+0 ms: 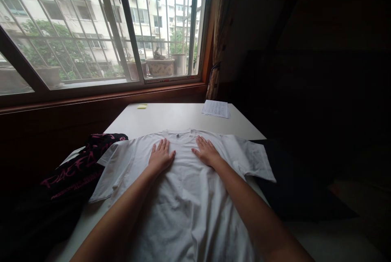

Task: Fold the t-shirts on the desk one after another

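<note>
A white T-shirt lies spread out on the table, its collar toward the window and its sleeves out to both sides. Wrinkles run down its lower body. My left hand rests flat on the cloth just below the collar, on the left side, fingers stretched out. On the right side of the chest, my right hand also presses flat with its fingers extended. Neither hand grips anything. My forearms cover parts of the shirt, and its lower hem is out of view.
The white table carries yellow sticky notes and printed sheets at its far end. A black garment with pink lettering hangs over the left edge. Dark cloth lies at the right. Beyond stand a barred window and a tied curtain.
</note>
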Action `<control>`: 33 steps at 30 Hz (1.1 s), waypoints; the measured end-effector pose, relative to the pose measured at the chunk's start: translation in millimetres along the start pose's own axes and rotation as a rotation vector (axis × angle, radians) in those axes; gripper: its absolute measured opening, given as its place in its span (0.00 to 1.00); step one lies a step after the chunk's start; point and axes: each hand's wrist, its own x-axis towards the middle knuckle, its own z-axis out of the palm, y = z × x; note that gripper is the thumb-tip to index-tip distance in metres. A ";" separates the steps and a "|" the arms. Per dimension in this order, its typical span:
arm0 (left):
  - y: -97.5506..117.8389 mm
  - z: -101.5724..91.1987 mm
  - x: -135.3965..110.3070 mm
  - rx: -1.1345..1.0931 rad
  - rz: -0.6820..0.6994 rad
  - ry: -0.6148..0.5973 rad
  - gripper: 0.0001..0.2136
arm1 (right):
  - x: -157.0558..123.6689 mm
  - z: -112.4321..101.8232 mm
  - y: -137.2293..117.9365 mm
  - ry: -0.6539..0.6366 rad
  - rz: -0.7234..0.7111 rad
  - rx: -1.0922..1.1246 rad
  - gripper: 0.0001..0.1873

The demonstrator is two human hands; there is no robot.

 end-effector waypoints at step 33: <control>-52.4 -5.7 44.8 0.025 -0.275 0.006 0.36 | 11.1 -1.8 45.6 0.144 0.169 -0.086 0.32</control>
